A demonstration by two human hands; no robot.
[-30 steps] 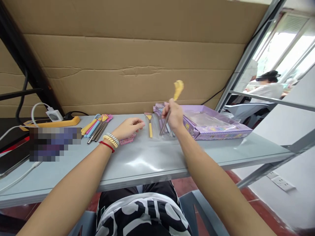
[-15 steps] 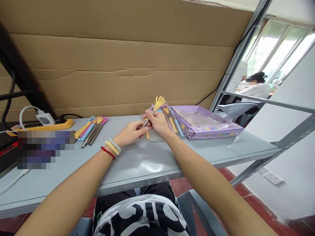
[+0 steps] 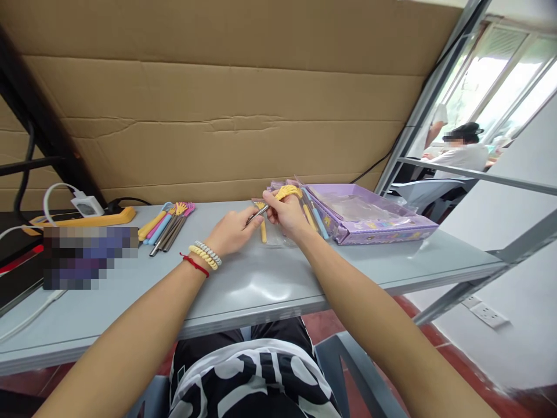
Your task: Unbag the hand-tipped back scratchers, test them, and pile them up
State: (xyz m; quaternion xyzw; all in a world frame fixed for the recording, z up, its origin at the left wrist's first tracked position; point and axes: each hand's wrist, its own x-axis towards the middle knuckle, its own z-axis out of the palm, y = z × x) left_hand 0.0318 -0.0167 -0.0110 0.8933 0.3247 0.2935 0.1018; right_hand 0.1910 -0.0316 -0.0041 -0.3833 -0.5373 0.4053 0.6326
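Both my hands grip one back scratcher with a yellow hand-shaped head (image 3: 288,191) and a thin metal rod (image 3: 257,214). My right hand (image 3: 287,216) is closed on it just below the head, and my left hand (image 3: 235,233) pinches the lower rod. The head now tilts flat to the right. Just beyond my hands, more yellow and blue scratchers (image 3: 317,217) in clear wrapping lean by a purple box (image 3: 383,234). Another yellow piece (image 3: 263,229) lies under my fingers on clear plastic. Left of my left hand rests a bundle of colourful back scratchers (image 3: 167,227).
The grey table (image 3: 270,290) runs up to a cardboard wall (image 3: 243,98). At left are a yellow power strip (image 3: 108,217), a white charger (image 3: 87,204) and a blurred-out patch. A metal post (image 3: 430,96) stands at right, with people beyond it.
The yellow head, upright with fingers spread before, has tipped over to the right and lower. My right hand has turned with it. The whole view has shifted slightly.
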